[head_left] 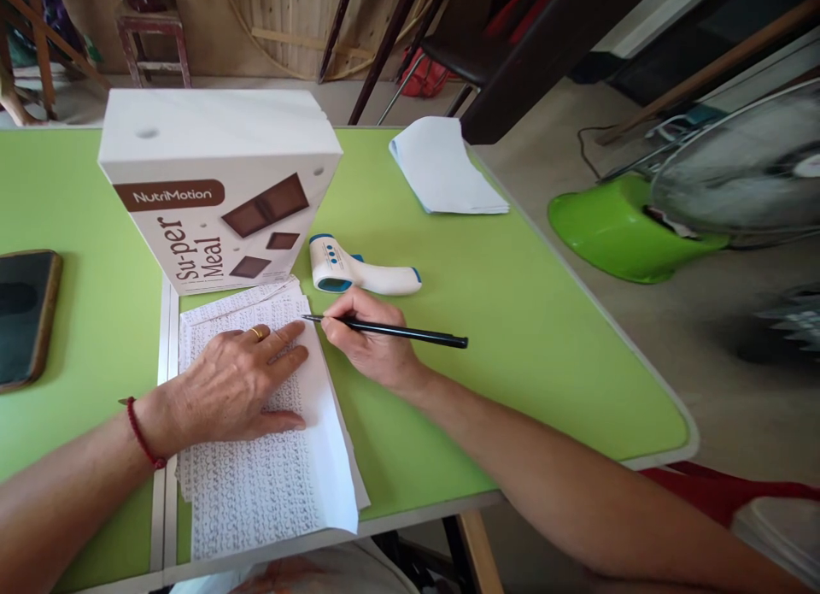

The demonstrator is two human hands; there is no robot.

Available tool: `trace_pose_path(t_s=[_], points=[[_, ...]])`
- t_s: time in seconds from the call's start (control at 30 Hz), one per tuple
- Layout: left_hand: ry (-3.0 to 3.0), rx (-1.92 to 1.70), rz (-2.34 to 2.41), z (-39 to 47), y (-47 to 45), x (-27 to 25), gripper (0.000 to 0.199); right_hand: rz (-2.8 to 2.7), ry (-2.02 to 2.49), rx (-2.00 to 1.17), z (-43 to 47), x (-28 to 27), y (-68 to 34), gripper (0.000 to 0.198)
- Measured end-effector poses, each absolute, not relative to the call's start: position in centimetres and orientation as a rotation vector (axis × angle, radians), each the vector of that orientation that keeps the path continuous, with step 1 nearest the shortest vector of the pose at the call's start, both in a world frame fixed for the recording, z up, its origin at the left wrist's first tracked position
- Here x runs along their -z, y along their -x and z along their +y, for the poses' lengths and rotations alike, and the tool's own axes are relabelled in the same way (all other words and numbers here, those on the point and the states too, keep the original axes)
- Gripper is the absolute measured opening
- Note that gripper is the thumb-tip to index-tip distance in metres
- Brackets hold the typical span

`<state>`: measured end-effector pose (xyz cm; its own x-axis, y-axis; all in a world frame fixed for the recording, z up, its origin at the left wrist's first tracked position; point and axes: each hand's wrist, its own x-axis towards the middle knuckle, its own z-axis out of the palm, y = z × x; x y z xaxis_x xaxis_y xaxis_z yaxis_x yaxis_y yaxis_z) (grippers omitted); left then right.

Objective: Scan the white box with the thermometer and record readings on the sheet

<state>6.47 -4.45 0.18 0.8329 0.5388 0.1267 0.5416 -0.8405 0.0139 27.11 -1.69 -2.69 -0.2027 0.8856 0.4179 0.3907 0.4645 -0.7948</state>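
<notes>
Sheets of paper (256, 491) covered in rows of small handwriting lie in a loose stack by the table's near edge. My left hand (237, 385) rests flat on them with its fingers spread, a ring on one finger and a red cord at the wrist. In my right hand (368, 338) a black pen (410, 330) is pinched between thumb and fingers. The pen's tip is at the right edge of the top sheet, near my left index fingertip. Whether the tip touches the paper I cannot tell.
Behind the papers stands a white NutriMotion box (224, 149). A white-and-blue infrared thermometer (365, 269) lies right of it. Folded white papers (445, 167) sit at the far right of the green table (544, 355). A phone (26, 320) lies left; a fan (743, 167) is beyond the table.
</notes>
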Motion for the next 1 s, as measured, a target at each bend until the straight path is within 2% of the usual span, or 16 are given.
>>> trace_pose_path(t_s=[1.0], points=[[3.01, 0.176, -0.884, -4.39, -6.5, -0.34, 0.061, -1.767, 1.09, -0.634, -1.71, 2.63, -27.28, 0.015]])
